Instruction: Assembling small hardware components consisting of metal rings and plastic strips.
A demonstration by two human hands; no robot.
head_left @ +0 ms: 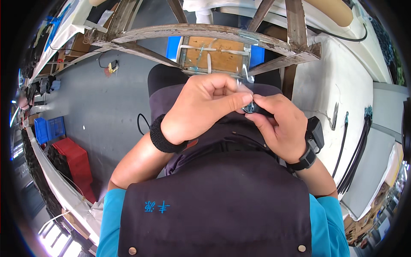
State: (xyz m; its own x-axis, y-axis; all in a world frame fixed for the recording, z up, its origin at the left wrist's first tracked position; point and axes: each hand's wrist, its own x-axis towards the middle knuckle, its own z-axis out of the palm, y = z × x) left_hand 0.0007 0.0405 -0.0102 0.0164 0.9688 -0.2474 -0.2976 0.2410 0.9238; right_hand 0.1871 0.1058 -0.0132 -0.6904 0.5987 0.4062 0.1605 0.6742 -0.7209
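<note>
My left hand [209,99], with a black band at its wrist, has thumb and fingers closed in a pinch. Out of that pinch rises a clear plastic strip [246,78], glossy and partly see-through. Pressed up against it from the other side, my right hand [280,122] grips a small dark piece [248,108] with a shiny, bluish end between thumb and forefinger. The fingertips of both hands meet at this end, above my lap. Fingers hide most of the dark piece, so its exact kind cannot be told.
Ahead stands a worn wooden frame [201,32], a brown board [214,53] below it. At right, a white-covered table [317,81] bears a slim metal hand tool [335,116] and several black cords [357,150] with teal ends. Red bin [75,160] and blue crates [49,128] stand left.
</note>
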